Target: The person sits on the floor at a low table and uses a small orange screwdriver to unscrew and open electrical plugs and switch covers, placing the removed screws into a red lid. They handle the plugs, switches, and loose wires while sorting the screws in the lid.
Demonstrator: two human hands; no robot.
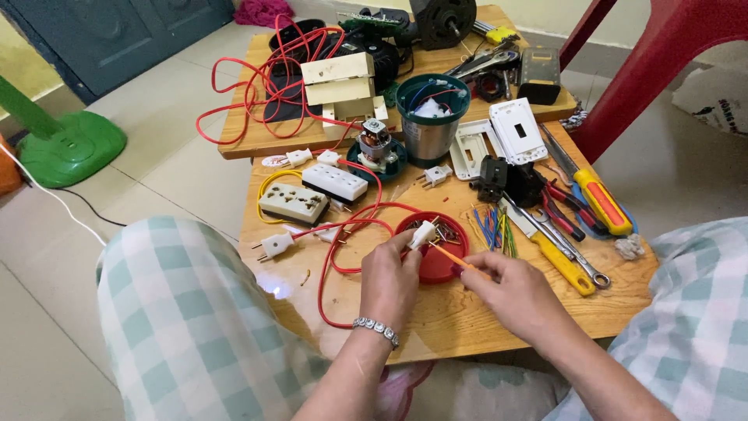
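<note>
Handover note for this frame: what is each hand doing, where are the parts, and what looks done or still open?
Left hand: pinches a white two-pin plug on a red wire.
Right hand: holds an orange-shafted screwdriver, tip at the plug.
Both work above a red lid holding small parts on the wooden table.
Done: cannot tell whether any screw is already in.
Left: a second white plug lies loose to the left.

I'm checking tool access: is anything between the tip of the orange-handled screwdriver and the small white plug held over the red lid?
Nothing visible. The left hand pinches the small white plug above the red round lid; the right hand points the thin orange-handled screwdriver at it across open space.
</note>
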